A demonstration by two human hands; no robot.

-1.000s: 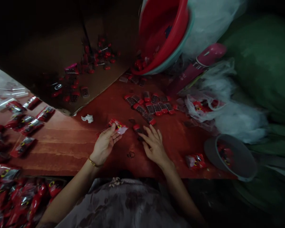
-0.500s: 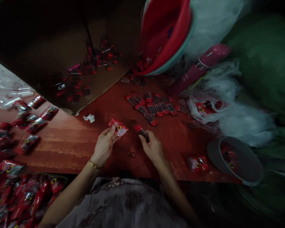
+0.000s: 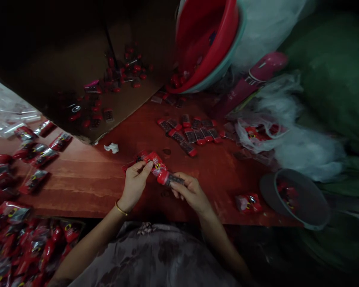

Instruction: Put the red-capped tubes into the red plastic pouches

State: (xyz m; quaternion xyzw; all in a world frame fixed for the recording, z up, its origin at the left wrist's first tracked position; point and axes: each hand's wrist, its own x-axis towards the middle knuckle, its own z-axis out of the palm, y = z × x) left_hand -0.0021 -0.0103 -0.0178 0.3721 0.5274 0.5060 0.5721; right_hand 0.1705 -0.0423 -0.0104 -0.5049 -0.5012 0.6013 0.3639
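Note:
My left hand [image 3: 137, 177] is closed on a red printed plastic packet [image 3: 155, 160], pinched between thumb and fingers. My right hand [image 3: 190, 191] grips a small clear container with a red cap [image 3: 162, 177] and dark contents. The capped end meets the packet's right end; I cannot tell whether it has entered the packet. Just beyond the hands, several similar red-capped containers [image 3: 200, 135] lie in a cluster on the red tabletop [image 3: 131, 137].
Filled red packets [image 3: 34, 181] cover the left side. An open cardboard box [image 3: 137, 101] holds loose containers. A red basin [image 3: 229, 36], a pink bottle [image 3: 242, 87], a plastic bag [image 3: 305, 155] and a grey tub [image 3: 267, 189] stand to the right, near a single packet [image 3: 248, 203].
My hands have come together. The right hand has moved the container left and turned it, so its red cap meets the packet. The packet has shifted slightly right.

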